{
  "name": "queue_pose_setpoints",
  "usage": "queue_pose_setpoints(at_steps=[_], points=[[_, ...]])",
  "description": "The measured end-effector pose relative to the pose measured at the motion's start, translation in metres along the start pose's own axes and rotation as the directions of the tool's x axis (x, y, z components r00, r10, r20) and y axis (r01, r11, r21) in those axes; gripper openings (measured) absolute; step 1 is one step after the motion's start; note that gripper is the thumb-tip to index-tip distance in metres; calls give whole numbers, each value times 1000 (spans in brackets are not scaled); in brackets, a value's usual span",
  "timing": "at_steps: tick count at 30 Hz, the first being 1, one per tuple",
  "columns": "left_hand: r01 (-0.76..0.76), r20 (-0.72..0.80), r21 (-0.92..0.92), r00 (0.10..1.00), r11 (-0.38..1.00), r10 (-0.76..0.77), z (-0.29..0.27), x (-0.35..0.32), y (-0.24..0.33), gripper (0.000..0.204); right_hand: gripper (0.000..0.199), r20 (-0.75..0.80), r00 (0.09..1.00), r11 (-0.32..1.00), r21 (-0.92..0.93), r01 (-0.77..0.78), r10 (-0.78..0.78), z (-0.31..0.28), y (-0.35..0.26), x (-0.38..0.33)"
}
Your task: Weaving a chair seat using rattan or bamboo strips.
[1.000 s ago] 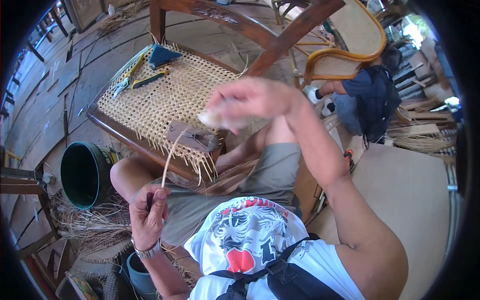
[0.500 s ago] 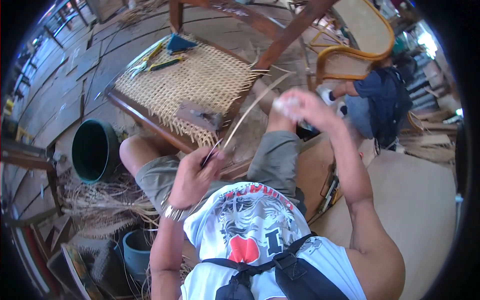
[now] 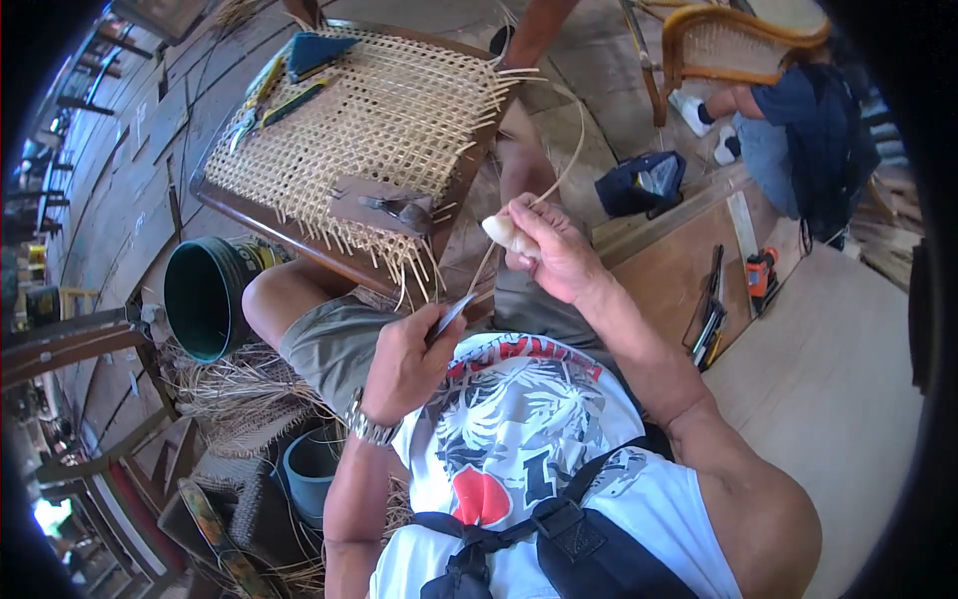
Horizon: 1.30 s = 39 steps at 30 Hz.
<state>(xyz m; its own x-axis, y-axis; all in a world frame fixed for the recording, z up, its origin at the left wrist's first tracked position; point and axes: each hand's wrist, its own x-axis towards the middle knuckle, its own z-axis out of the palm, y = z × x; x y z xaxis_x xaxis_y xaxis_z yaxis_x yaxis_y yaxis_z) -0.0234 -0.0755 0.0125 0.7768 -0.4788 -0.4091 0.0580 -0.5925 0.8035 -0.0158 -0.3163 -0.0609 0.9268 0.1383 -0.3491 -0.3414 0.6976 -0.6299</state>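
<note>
My left hand is closed around a small knife, its short pointed metal blade sticking out past the thumb. A pale cane strip runs from the far right corner of the woven cane seat, loops out and comes back into my right hand. That hand is closed on the strip, with a cream-coloured lump or wrap at its fingertips; its kind I cannot make out. The strip's other part drops towards the knife. On the seat's near edge lies a flat brown piece with a dark metal tool.
Pliers, a yellow-and-black tool and a blue wedge lie on the seat. A green bucket stands left of my knee, near loose cane strands. Another person sits at the far right, beside an orange tool.
My right hand has come in from the right, lower and close to my left hand, shortening the gap along the cane strip. The view has shifted, and the blade now shows more plainly.
</note>
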Motion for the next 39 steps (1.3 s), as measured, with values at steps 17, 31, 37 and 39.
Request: queue_pose_setpoints(at_steps=[17,31,37,39], points=[[-142,-50,-210,990,967,134,30,22,4,25,16,136,990,988,-153,-25,46,11,14,-23],[51,13,-601,998,798,-54,18,17,-12,22,17,72,951,764,-578,285,-301,37,23,-16],[67,67,-403,997,913,-44,-11,-31,-14,28,14,-24,926,722,-633,278,-377,23,18,-8],[106,100,-409,992,907,-71,-14,-47,-18,26,11,-69,871,663,-678,317,-487,5,8,-2]])
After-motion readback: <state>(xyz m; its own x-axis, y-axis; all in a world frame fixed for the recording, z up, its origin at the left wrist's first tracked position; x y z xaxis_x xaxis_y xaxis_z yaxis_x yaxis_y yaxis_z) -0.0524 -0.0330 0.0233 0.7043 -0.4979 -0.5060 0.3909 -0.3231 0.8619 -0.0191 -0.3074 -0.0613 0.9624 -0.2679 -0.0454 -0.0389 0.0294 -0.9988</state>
